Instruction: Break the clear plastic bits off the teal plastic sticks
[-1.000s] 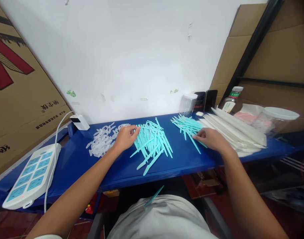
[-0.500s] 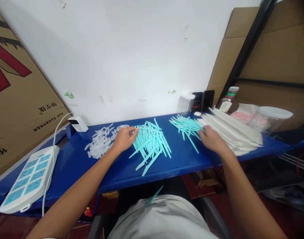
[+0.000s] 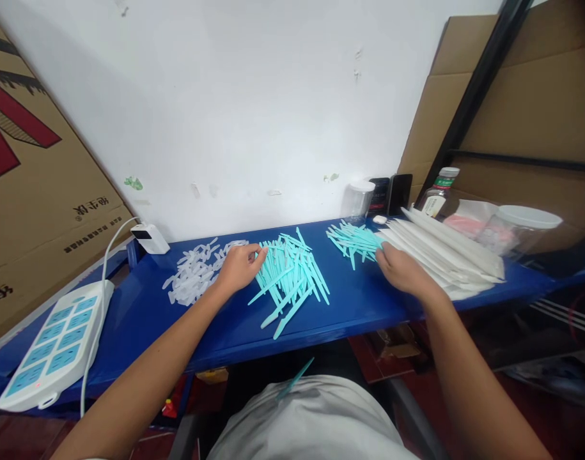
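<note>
My left hand point(image 3: 244, 263) is closed in a pinch at the left edge of a large pile of teal sticks that look like eyebrow razors point(image 3: 292, 275); whatever lies between its fingertips is hidden. A heap of small translucent caps point(image 3: 191, 275) lies to its left, partly behind the hand. On the right, a smaller pile of the same teal razors point(image 3: 352, 239) lies near the wall. My right hand point(image 3: 397, 265) reaches its right end, thumb and fingers closed on the tip of a razor there. One more teal razor point(image 3: 296, 378) rests on my lap.
White padded packets point(image 3: 445, 255) are stacked right of my right hand. Behind stand a clear jar point(image 3: 359, 203), dark phones point(image 3: 398, 195) and a brown bottle point(image 3: 436, 195); a lidded tub point(image 3: 522, 223) is farther right. A power strip point(image 3: 62, 345) with a cable lies at the left edge.
My right hand has moved slightly left, toward the smaller pile. The razor that stuck out toward the front of that pile no longer does. My left hand stays put.
</note>
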Motion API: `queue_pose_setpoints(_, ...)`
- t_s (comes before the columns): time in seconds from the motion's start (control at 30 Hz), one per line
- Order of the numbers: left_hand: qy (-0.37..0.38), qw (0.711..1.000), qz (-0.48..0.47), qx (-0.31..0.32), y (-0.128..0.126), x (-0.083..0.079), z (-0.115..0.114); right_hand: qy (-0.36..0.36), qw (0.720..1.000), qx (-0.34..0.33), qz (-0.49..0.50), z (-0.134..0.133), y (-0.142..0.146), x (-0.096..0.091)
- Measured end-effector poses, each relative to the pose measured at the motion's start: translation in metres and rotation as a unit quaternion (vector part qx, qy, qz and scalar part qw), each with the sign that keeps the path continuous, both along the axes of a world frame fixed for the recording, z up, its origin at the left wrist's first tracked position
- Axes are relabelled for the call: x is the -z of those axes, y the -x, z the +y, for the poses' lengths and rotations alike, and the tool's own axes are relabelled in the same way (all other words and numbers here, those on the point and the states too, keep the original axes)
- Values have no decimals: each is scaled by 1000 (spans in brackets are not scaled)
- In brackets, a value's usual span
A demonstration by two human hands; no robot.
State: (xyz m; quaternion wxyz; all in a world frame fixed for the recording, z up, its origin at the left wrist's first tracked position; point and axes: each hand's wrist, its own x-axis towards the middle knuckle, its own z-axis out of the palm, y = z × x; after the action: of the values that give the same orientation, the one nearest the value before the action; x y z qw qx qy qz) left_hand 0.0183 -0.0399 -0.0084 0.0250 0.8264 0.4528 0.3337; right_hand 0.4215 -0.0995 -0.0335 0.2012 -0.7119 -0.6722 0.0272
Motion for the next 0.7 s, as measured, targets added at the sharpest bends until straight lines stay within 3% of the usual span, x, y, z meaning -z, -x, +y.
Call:
queue_pose_setpoints(0.17,7,1000,4,9,-1,-1,-1,-84,996,-9,7,47,-6,-23)
queue_pose_setpoints(0.27,9,1000,6,8,-1,-1,-1,-24,999,5,-41,83,-2,-32)
queue_pose_setpoints(0.4,6,1000,7,2,-1,0,0,66,994,-2,-91,113,8,-30)
queue_pose_setpoints(0.53,-12,1000,10,5,0,1,1,51,991,15,-121,112,9,-23)
queue_pose_setpoints(0.7,-9,1000,11,9,-1,-1,-1,-12,992,60,-114,83,-8,-20)
